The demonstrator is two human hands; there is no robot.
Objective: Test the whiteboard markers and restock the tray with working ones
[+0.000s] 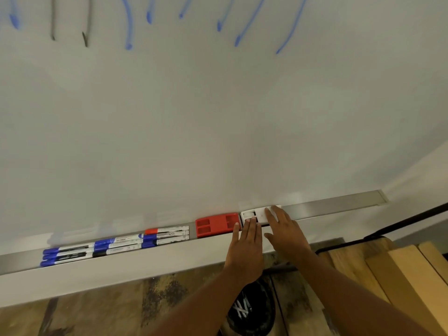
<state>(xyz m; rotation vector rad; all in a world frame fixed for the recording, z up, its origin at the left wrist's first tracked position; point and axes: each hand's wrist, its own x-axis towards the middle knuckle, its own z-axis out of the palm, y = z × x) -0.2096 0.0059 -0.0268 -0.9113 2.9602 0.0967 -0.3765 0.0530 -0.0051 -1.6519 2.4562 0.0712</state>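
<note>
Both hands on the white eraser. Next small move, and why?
Likely take a grip on the white eraser and lift it: the markers already lie in the tray, test strokes mark the whiteboard, and left hand and right hand only rest flat on it.

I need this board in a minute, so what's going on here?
A person is at the whiteboard, both hands flat-fingered on the white eraser in the tray: the left hand at its front edge, the right hand on top. A red eraser sits just beside it, and blue, black and red capped markers lie in rows further left. Blue and black test strokes mark the board.
</note>
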